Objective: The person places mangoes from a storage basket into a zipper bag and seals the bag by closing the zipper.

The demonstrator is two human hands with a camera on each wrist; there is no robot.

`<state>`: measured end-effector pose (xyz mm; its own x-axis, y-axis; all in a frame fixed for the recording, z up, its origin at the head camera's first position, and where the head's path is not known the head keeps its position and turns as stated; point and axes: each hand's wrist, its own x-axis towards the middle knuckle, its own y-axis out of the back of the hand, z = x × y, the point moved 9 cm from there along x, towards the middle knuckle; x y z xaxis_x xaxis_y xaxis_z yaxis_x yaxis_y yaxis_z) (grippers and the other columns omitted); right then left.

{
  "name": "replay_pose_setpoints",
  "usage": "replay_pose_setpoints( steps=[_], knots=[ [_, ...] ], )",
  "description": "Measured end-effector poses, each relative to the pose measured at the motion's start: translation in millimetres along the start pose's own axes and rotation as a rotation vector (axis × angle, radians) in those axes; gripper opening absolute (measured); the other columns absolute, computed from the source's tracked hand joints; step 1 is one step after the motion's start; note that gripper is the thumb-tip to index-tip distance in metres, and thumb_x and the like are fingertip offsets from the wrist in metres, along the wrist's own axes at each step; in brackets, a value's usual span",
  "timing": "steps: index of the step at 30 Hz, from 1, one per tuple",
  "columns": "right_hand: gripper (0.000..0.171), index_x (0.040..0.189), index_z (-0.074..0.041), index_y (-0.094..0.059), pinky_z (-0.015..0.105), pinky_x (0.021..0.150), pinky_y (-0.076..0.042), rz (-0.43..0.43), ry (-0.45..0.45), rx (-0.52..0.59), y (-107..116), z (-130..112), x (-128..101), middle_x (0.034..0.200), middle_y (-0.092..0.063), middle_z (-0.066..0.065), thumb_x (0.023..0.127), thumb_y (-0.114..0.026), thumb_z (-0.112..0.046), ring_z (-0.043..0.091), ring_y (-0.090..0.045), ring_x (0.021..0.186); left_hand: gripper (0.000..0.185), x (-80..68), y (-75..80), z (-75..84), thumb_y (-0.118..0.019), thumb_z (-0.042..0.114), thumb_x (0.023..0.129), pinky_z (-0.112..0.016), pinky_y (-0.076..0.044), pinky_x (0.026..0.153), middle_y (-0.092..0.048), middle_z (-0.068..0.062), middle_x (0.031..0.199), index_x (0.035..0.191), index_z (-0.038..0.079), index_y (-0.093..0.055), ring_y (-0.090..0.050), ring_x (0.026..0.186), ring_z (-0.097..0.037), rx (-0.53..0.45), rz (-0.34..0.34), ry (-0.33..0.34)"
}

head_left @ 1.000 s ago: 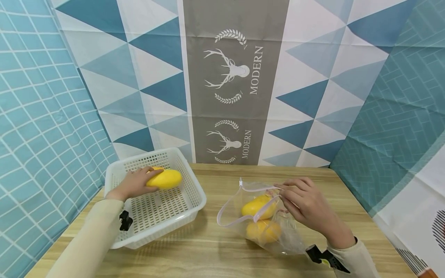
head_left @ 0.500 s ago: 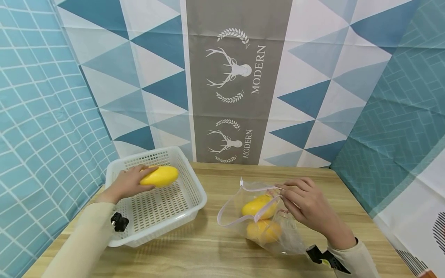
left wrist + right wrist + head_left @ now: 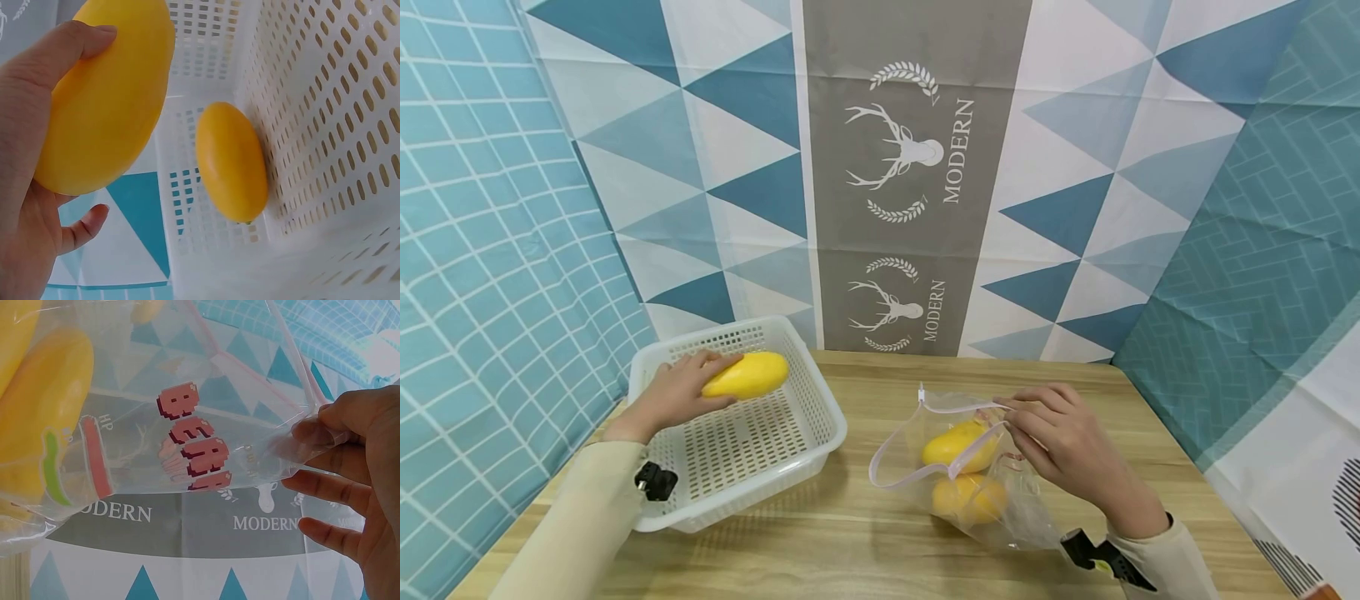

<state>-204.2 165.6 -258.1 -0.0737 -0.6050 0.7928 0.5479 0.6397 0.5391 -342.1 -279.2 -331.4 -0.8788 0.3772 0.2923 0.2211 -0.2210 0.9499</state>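
Two hands at work over a wooden table [image 3: 850,542] — the left hand [image 3: 673,396] has its fingers and thumb wrapped around a yellow mango [image 3: 747,375], holding it above the far-left part of a white perforated basket [image 3: 820,429]. From the left wrist view, that gripped mango [image 3: 106,94] sits high in the palm, and a second mango [image 3: 231,161] lies inside the basket against its slotted wall [image 3: 325,125]. Over on the right, the right hand [image 3: 1063,442] pinches the rim of a clear zip bag [image 3: 970,475] with a pink edge, holding its mouth open toward the left. Inside that bag lie two more mangoes — one nearer the opening [image 3: 958,444], one below it and closer to the near edge [image 3: 967,498]. Up close in the right wrist view, the fingertips [image 3: 312,431] clamp the thin plastic, pink block lettering [image 3: 190,440] shows on the bag's side, and yellow fruit [image 3: 37,406] presses against the film at the left. Behind the table hangs a patterned backdrop [image 3: 910,167] with a deer print.
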Motion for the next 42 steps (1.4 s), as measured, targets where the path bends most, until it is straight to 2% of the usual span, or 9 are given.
replay_pose_setpoints(
  steps=[10,17,22,26,29,34,42],
  knots=[
    [0.040,0.092,-0.007,-0.073,0.043,0.083,-0.043,-0.056,-0.028,-0.008,-2,1,0,0.097,-0.073,0.008,0.108,-0.042,-0.026,0.027,-0.065,0.087,0.066,1.4,10.3,8.0,-0.073,0.038,0.090,-0.042,-0.030,0.071,-0.056,-0.018,0.126,0.145,0.010,-0.050,-0.054,0.101,-0.033,0.009,0.065,-0.053],
    [0.038,0.090,-0.007,-0.073,0.044,0.081,-0.044,-0.032,-0.015,-0.003,0,0,1,0.097,-0.073,0.007,0.107,-0.044,-0.025,0.027,-0.066,0.087,0.065,0.9,16.9,16.8,-0.075,0.035,0.087,-0.042,-0.031,0.071,-0.057,-0.017,0.126,0.144,0.011,-0.051,-0.055,0.102,-0.033,0.024,0.106,-0.101],
    [0.038,0.091,-0.008,-0.073,0.043,0.081,-0.043,-0.040,-0.019,0.000,-1,0,1,0.098,-0.073,0.007,0.107,-0.043,-0.025,0.027,-0.065,0.088,0.066,1.8,24.9,29.9,-0.078,0.032,0.085,-0.042,-0.032,0.073,-0.058,-0.015,0.125,0.143,0.012,-0.053,-0.055,0.103,-0.033,0.035,0.149,-0.152],
    [0.038,0.091,-0.008,-0.072,0.042,0.083,-0.042,-0.054,-0.028,0.001,-2,1,0,0.098,-0.073,0.007,0.108,-0.043,-0.026,0.027,-0.065,0.088,0.065,2.8,31.2,43.2,-0.077,0.032,0.085,-0.041,-0.031,0.072,-0.058,-0.014,0.125,0.143,0.013,-0.053,-0.055,0.103,-0.032,0.041,0.158,-0.189],
    [0.038,0.092,-0.007,-0.073,0.043,0.082,-0.043,-0.040,-0.018,0.000,-1,1,0,0.098,-0.073,0.007,0.107,-0.043,-0.025,0.028,-0.065,0.088,0.064,2.7,35.4,52.5,-0.076,0.032,0.086,-0.044,-0.032,0.074,-0.057,-0.015,0.127,0.143,0.014,-0.053,-0.054,0.105,-0.034,0.043,0.157,-0.206],
    [0.038,0.091,-0.007,-0.073,0.044,0.079,-0.044,-0.005,-0.002,0.000,1,0,0,0.099,-0.074,0.007,0.107,-0.043,-0.025,0.028,-0.066,0.087,0.065,1.5,42.3,68.0,-0.077,0.031,0.084,-0.050,-0.036,0.077,-0.057,-0.015,0.127,0.142,0.014,-0.054,-0.055,0.106,-0.037,0.052,0.195,-0.257],
    [0.038,0.091,-0.007,-0.073,0.043,0.081,-0.043,-0.034,-0.013,-0.005,0,0,-1,0.099,-0.074,0.008,0.107,-0.043,-0.024,0.028,-0.065,0.088,0.066,-0.3,45.5,81.7,-0.079,0.030,0.081,-0.048,-0.035,0.076,-0.057,-0.014,0.126,0.140,0.016,-0.055,-0.055,0.106,-0.036,0.066,0.236,-0.304]
  ],
)
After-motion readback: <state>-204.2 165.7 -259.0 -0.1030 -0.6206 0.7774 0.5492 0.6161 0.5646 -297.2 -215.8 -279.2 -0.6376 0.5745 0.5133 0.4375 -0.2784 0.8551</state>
